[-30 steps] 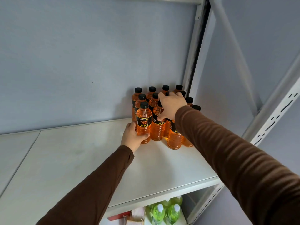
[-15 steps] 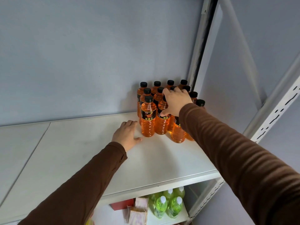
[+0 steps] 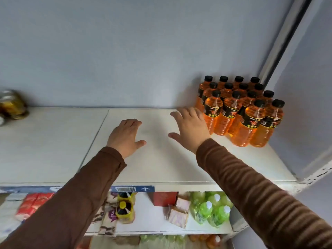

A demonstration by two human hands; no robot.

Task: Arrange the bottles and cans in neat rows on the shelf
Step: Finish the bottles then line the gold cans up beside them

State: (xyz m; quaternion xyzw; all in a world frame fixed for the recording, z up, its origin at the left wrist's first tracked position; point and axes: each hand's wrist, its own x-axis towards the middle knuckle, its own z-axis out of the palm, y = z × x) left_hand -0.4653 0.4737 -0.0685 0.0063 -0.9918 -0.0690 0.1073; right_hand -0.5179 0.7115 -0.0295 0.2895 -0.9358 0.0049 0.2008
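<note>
Several orange drink bottles (image 3: 239, 108) with black caps and black labels stand upright in tight rows at the back right corner of the white shelf (image 3: 161, 162). My right hand (image 3: 190, 128) hovers just left of the front-left bottle, fingers spread, holding nothing; whether it touches the bottle I cannot tell. My left hand (image 3: 125, 137) is over the bare middle of the shelf, also open and empty. Both arms wear brown sleeves.
A blurred jar-like object (image 3: 12, 105) sits at the shelf's far left. A metal upright (image 3: 280, 44) bounds the right side. On the lower shelf lie green bottles (image 3: 212, 209), dark yellow-capped bottles (image 3: 124, 209), red packets (image 3: 34, 202) and snack packs (image 3: 177, 211).
Both hands have come off the bottles and drawn back to the left over the bare shelf. The view has pulled back and tilted down, showing the lower shelf.
</note>
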